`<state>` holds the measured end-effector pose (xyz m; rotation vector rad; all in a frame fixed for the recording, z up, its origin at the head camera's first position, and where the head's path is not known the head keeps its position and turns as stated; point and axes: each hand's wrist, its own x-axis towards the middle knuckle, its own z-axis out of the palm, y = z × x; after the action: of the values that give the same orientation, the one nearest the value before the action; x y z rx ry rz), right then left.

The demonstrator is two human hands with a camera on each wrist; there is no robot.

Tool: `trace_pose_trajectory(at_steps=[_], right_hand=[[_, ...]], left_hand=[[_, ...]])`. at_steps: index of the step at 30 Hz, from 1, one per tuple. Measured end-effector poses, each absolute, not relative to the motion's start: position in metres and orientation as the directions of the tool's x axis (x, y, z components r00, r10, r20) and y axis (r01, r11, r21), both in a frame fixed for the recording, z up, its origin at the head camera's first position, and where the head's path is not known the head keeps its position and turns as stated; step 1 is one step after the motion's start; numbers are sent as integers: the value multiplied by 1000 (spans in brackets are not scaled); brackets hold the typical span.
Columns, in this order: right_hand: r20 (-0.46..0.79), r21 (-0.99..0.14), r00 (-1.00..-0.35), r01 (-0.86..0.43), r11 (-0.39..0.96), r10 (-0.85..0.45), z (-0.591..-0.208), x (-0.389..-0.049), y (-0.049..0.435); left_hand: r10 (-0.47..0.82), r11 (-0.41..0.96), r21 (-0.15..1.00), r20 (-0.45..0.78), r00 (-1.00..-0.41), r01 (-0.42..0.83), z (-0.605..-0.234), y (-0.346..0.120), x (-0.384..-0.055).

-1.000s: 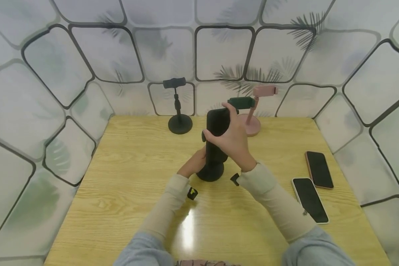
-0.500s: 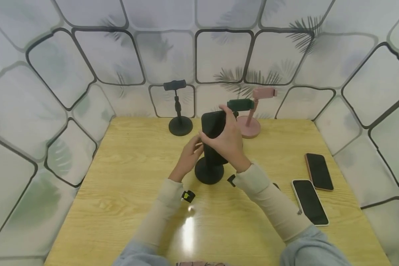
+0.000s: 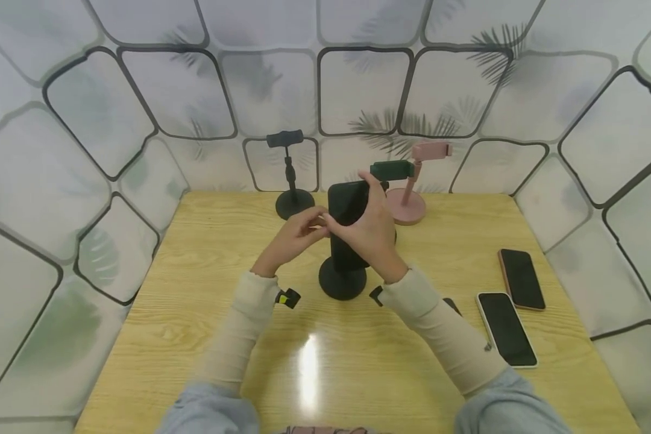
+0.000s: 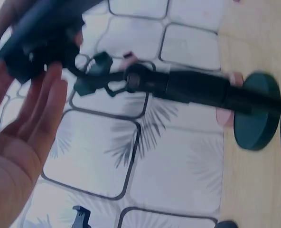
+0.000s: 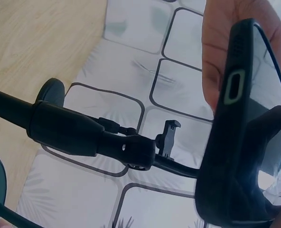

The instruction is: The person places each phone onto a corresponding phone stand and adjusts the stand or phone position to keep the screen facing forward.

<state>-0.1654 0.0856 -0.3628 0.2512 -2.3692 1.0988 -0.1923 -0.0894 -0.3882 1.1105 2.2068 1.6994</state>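
Note:
A black-cased phone (image 3: 348, 202) stands upright at the head of a black phone stand (image 3: 343, 282) in the middle of the table. My right hand (image 3: 371, 235) grips the phone, thumb along its left edge and fingers at the upper right. At the phone's left edge is my left hand (image 3: 290, 241), its fingertips close to my right thumb. In the left wrist view, this left hand (image 4: 22, 147) reaches with extended fingers to the lower end of the holder. The phone's side (image 5: 226, 156) and the stand's stem (image 5: 64, 128) show in the right wrist view.
Behind are a black stand (image 3: 295, 206), a pink stand (image 3: 405, 210) and a green stand's clamp (image 3: 392, 170), its base hidden. Two phones lie at the right, one white-edged (image 3: 507, 330), one pink-edged (image 3: 522, 279). Another dark object (image 3: 452, 305) shows beside my right sleeve.
My left hand has left the stand's lower part and risen to the phone's left edge. The phone, in my right hand, has shifted slightly left, its base now in fuller view.

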Motion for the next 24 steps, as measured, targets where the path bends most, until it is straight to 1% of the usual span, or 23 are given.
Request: trace_pose_trajectory(at_steps=[3,5,8,11,17,21,24], right_hand=[[518,-659,-853,-354,664,59,-363,-164,85],[522,-653,-851,-351,671,63,-363,-164,85],[534,-635,-844,-354,687,58,-363,-165,86],[545,-616,-837,-361,700,47,-363,-165,85],[558,-591,-829,-359,722,44,-360,-165,85],[558,-592,-828,-361,720,44,-360,-165,85],[557,-594,-830,-362,719,42,-362,-166,85]], left_hand=[[682,54,878,315,-660,475,-385,-92,-201],[706,35,881,312,-636,471,-385,-93,-206],[714,31,878,315,-625,478,-384,-93,-210],[709,35,875,319,-630,483,-383,-95,-210],[676,82,883,291,-677,461,-379,-95,-210],[620,134,888,272,-736,441,-375,-94,-203],[572,131,923,228,-788,363,-372,-92,-197]])
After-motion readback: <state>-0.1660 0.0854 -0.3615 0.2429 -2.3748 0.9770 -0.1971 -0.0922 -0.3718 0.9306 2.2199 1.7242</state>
